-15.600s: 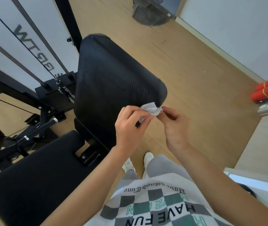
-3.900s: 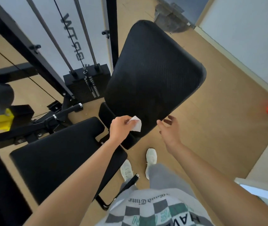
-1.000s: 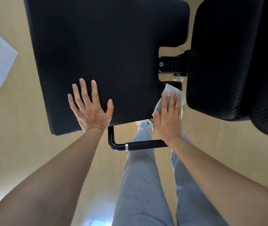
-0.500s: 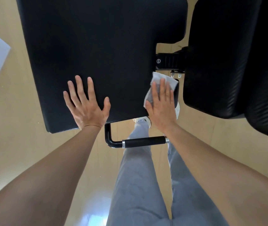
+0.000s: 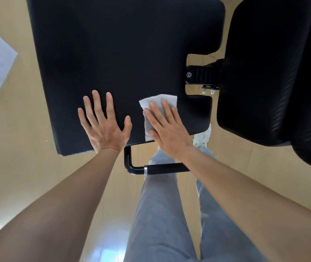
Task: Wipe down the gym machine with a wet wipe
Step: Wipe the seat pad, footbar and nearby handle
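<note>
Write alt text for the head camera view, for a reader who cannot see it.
Seen from above, a person's right hand presses a white wet wipe flat on a black padded seat, while the left hand rests open beside it.

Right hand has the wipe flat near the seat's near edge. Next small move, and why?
Probably slide the right hand and wet wipe forward along the seat pad, away from the body. The wipe lies at the near edge beside the flat left hand, and most of the pad stretches beyond it.
</note>
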### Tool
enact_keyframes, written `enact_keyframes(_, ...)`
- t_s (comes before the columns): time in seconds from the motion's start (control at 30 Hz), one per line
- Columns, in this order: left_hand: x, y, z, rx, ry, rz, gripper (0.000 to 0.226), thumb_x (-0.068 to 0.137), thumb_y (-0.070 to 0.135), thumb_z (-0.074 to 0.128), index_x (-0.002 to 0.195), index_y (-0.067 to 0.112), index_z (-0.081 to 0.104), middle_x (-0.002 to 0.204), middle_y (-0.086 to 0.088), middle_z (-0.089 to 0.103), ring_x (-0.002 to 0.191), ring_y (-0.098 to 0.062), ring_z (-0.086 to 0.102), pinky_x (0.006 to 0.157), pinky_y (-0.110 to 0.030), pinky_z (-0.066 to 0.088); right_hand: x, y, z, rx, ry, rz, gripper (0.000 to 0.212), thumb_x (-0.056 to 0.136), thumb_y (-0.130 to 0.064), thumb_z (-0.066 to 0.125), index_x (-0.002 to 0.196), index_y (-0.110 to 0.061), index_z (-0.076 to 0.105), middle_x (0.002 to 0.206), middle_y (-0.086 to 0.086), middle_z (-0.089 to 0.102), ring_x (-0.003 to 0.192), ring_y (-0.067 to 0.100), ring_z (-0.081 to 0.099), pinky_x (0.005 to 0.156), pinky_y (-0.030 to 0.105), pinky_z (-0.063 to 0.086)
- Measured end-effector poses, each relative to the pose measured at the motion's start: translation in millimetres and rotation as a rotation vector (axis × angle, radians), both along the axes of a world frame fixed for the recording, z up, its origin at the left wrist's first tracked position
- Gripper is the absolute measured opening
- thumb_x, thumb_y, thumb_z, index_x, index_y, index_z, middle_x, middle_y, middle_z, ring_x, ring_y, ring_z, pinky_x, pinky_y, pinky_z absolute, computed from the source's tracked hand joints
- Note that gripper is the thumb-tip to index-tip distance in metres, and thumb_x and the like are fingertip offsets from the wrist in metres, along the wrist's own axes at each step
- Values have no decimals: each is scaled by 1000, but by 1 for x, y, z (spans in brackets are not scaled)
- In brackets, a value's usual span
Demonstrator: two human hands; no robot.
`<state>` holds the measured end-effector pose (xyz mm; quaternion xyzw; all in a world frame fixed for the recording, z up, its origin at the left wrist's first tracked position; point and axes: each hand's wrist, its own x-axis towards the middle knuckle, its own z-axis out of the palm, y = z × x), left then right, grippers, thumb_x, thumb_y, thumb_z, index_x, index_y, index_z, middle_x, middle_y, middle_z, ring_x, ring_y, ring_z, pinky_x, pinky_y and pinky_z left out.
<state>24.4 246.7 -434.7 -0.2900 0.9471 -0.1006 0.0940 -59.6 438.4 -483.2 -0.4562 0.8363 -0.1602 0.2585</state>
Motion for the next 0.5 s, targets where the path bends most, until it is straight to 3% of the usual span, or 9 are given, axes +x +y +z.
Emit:
enact_keyframes(0.07, 0, 0, 0, -6, 4, -4, 78, 100, 59, 38, 163, 17, 20, 168, -17, 20, 155, -42, 18, 125, -59, 14, -30, -10, -3, -3, 55, 34, 63, 110, -44, 21, 163, -19, -2, 171, 8, -5, 156, 33, -7, 127, 50, 4)
enact_keyframes(0.2, 0, 0, -1, -4, -4, -5, 78, 100, 59, 38, 163, 18, 20, 168, -17, 20, 155, -42, 18, 125, -60, 14, -75, -21, -9, 49, 87, -104, 65, 109, -44, 18, 162, -14, -3, 170, 14, -4, 157, 33, -4, 127, 50, 7)
enact_keyframes(0.33, 1, 0, -2, -5, 6, -5, 78, 99, 59, 38, 163, 18, 20, 168, -17, 20, 155, -42, 18, 125, -60, 15, -60, -19, -6, 70, 42, -181, 67, 109, -41, 22, 162, -11, -4, 169, 17, -6, 156, 36, -6, 126, 53, 8)
enact_keyframes(0.5, 2, -1, -4, -3, 18, -7, 77, 99, 58, 41, 163, 18, 22, 168, -17, 20, 155, -42, 18, 125, -59, 15, 3, 13, 0, 35, 38, 85, 68, 110, -43, 30, 163, -16, -3, 170, 12, -9, 156, 38, -8, 127, 54, 5)
